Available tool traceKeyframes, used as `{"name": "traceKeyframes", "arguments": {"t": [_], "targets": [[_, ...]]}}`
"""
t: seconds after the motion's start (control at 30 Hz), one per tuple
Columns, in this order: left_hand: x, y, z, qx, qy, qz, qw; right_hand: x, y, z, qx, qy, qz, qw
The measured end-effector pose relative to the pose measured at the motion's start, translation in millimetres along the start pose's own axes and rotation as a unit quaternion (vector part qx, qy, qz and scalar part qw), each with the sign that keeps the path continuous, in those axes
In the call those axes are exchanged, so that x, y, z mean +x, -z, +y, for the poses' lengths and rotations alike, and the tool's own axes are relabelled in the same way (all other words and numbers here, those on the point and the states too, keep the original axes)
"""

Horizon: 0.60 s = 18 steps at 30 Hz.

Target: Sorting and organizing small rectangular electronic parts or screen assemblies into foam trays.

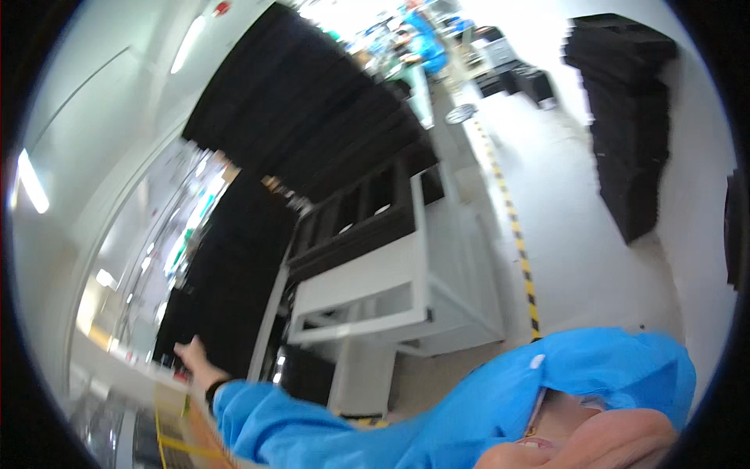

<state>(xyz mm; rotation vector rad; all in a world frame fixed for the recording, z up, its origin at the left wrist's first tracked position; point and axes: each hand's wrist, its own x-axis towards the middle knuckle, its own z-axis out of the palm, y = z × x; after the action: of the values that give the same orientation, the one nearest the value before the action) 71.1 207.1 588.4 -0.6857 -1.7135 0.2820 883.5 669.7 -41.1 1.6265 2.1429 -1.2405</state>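
In the head view, a white frame table (359, 291) stands beside a ridged black stack (312, 102), near striped floor tape (512, 223). The left hand (195, 356) is blurred; I cannot tell its grip. Just beside it: a tall, dark, smooth-looking mass (226, 273).

Pale flr (566, 203) w/ yel-blk tape line (516, 234), strip lts (33, 181) lit at L
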Motion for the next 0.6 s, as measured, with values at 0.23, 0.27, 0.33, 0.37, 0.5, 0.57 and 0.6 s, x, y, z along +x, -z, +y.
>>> {"name": "traceKeyframes", "arguments": {"t": [0.23,0.27,0.33,0.37,0.5,0.57,0.6], "targets": [[110,138,215,-0.315,0.43,-0.175,0.828,-68,4,42,-0.026,-0.073,0.015,0.997],[105,134,209,-0.312,0.423,-0.173,0.833,-70,3,44,-0.022,-0.073,0.016,0.997],[80,97,154,-0.404,0.386,-0.138,0.818,-76,0,45,-0.014,-0.072,0.022,0.997],[85,102,185,-0.396,0.372,-0.147,0.827,-99,-10,59,0.003,-0.104,0.029,0.994],[68,147,151,-0.277,0.419,-0.203,0.841,-94,-26,54,0.02,-0.097,0.015,0.995],[83,147,178,-0.295,0.425,-0.224,0.826,-123,-42,68,0.045,-0.134,0.032,0.989],[85,141,181,-0.301,0.424,-0.225,0.824,-127,-45,70,0.051,-0.143,0.038,0.988]]}}
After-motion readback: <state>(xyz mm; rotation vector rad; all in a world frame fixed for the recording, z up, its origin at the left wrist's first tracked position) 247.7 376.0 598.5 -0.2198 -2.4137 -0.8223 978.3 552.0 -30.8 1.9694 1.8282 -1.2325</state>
